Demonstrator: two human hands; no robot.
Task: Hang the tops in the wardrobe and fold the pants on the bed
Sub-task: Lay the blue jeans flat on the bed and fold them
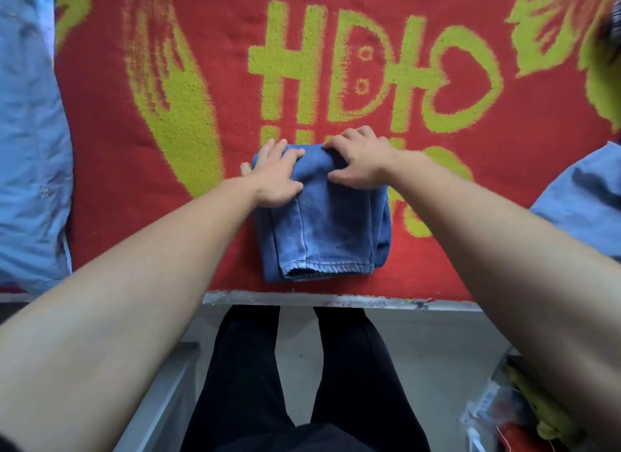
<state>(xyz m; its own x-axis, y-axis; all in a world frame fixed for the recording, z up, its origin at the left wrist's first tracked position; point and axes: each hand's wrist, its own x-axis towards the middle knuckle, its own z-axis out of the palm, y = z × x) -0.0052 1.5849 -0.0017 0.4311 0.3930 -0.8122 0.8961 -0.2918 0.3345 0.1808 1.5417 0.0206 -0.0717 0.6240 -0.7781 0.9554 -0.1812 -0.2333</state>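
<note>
The blue jeans lie folded into a thick, near-square bundle on the bed, close to its near edge. One stitched leg hem lies on top, facing that edge. The far fold humps up where the left hand lies flat on it and the right hand curls over it. A light blue top, perhaps a shirt, lies at the bed's left side. Another light blue garment lies at the right, well apart from the jeans.

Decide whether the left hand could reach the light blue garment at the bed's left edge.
Probably yes: only red blanket lies between the left hand and light blue garment, though it must lift off the folded blue denim pants.
</note>
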